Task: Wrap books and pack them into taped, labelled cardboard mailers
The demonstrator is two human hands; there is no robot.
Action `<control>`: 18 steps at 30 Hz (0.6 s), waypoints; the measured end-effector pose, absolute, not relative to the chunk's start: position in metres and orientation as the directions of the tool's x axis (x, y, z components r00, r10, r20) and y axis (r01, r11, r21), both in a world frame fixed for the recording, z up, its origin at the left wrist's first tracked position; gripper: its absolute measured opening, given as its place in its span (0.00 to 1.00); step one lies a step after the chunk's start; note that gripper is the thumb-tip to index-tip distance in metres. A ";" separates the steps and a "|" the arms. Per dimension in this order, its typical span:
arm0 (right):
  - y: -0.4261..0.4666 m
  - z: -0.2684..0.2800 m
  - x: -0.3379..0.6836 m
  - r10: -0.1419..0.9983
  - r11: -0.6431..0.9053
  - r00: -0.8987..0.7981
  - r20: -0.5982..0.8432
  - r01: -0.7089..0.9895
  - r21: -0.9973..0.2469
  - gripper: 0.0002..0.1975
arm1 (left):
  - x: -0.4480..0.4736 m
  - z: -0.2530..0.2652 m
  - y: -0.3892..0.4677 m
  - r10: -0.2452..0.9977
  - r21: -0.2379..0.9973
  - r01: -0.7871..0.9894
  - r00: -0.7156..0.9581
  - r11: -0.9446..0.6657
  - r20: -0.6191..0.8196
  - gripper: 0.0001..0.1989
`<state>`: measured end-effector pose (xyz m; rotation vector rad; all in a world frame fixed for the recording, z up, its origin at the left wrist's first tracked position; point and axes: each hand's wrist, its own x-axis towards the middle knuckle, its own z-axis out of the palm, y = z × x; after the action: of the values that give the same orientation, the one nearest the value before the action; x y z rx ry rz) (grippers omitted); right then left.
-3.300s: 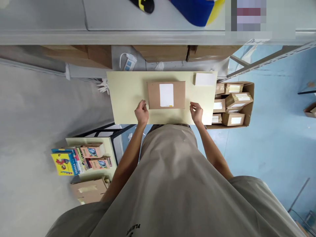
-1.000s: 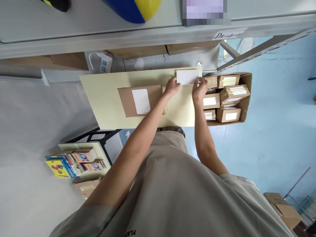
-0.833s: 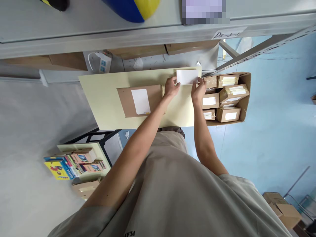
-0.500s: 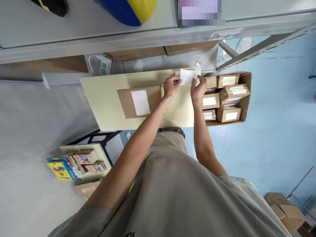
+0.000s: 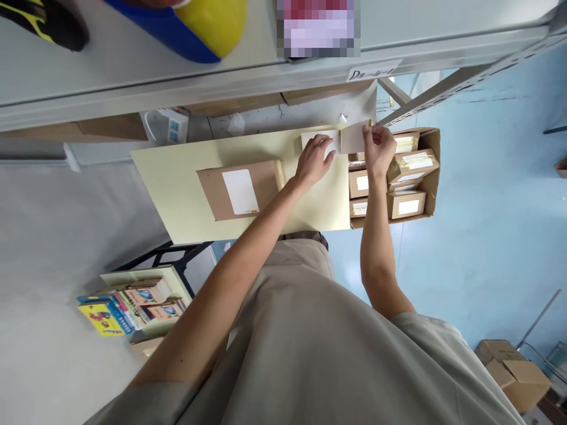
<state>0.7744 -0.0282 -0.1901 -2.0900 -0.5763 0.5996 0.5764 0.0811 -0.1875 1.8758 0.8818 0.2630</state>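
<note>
A white label [image 5: 357, 139] stretches right from a flat white stack of labels [image 5: 309, 140] on the pale yellow tabletop [image 5: 172, 183]. A small yellow mark shows where the two meet. Pinched between the fingertips of my right hand [image 5: 380, 150] is the label's right edge, above the open carton. My left hand [image 5: 313, 159] rests over the stack, fingers extended and thumb apart, pressing or touching its surface. Left of that hand lies a flat brown cardboard box [image 5: 212, 195] with a white label [image 5: 240, 192] on its top and yellowish tape along its right end.
An open carton [image 5: 436, 171] of several small labelled boxes adjoins the table's right end. A grey metal shelf [image 5: 248, 74] crosses above the table's far side. Behind the table sits a power strip [image 5: 174, 127]. Books [image 5: 106, 319] are stacked on a low stand at lower left.
My right hand has moved right, drawing the label's edge with it. My left hand has gone from pinching the sheet's left edge to lying over the stack. The view has shifted slightly.
</note>
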 end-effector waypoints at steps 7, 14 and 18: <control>-0.039 -0.215 0.800 0.548 -0.573 0.817 -0.179 0.210 -0.792 0.25 | 0.609 -0.199 0.074 0.595 0.827 0.472 0.773 -0.306 -0.221 0.33; -0.026 -0.236 0.782 0.487 -0.557 0.851 -0.197 0.129 -0.821 0.30 | 0.610 -0.192 0.083 0.434 0.646 0.587 0.805 -0.488 -0.405 0.44; -0.032 -0.231 0.767 0.434 -0.554 0.875 -0.215 0.071 -0.829 0.27 | 0.611 -0.175 0.086 0.334 0.489 0.587 0.793 -0.645 -0.510 0.52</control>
<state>0.7670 -0.0320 -0.2312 -2.1227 -0.3639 0.5006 0.6111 0.0857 -0.1749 2.3177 0.6785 -0.4976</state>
